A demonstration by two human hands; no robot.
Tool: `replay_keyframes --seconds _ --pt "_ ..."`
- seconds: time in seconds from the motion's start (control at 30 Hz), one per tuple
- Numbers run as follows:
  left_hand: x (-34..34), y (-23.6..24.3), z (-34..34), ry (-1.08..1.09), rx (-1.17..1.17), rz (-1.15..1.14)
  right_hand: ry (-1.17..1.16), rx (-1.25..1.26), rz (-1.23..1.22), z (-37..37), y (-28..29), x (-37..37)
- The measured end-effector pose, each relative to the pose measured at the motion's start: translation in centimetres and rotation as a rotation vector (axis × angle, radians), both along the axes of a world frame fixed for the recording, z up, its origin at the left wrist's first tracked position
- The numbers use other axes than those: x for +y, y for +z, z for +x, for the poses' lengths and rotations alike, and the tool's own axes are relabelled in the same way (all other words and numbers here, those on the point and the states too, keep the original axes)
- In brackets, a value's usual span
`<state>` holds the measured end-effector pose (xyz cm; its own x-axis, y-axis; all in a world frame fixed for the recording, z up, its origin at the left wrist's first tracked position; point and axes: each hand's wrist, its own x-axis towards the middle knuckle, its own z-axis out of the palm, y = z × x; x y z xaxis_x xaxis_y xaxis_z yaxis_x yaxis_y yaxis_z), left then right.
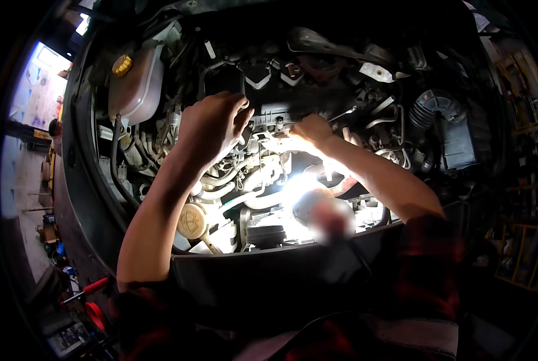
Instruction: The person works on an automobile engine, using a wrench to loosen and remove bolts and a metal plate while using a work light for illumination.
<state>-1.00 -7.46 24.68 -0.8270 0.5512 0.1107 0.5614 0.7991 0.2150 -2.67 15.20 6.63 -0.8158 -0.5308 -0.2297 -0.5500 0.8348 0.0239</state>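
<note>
Both of my hands reach over a car's engine [275, 162] from the front. My left hand [217, 117] is above its left-centre part, fingers curled and thumb drawn in toward them; whatever they may pinch is hidden. To the right, my right hand [310, 129] is closed low against the engine near a dark cover [275, 114]. Its fingertips are turned away, so its contents do not show. A thin metal rod [343, 113] lies just beyond the right fist; I cannot tell whether the hand holds it. Strong light glares below the right hand, washing out nearby parts.
A white fluid tank with a yellow cap [122, 65] stands at the far left. Nearer is a round beige filler cap [192, 221]. A ribbed air hose [428, 108] is at right. The dark front panel [269, 268] crosses below my arms. A red-handled tool [94, 286] lies at lower left.
</note>
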Motion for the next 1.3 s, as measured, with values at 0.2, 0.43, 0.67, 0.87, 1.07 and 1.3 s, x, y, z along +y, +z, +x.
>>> replay_keyframes --seconds 0.2,0.43,0.67,0.87,1.07,1.3 --pt "0.0 -0.5 0.0 -0.017 0.018 -0.008 0.059 0.027 0.088 0.3 0.5 -1.4" --pt "0.0 -0.2 0.3 -0.016 0.023 -0.003 0.030 0.127 -0.123 0.2 0.8 -2.6" --pt "-0.2 -0.8 0.0 -0.041 0.028 0.052 -0.045 0.005 0.049 0.6 2.0 -1.2" --pt "-0.5 -0.9 0.0 -0.025 0.028 0.043 -0.026 0.058 0.035 0.3 0.6 -1.4" --pt "-0.4 -1.0 -0.1 -0.037 0.028 0.058 -0.030 -0.031 0.087 0.2 3.3 -1.7" --pt "0.6 -1.0 0.0 -0.113 -0.042 0.204 -0.289 -0.318 -0.210 -0.6 9.7 1.2"
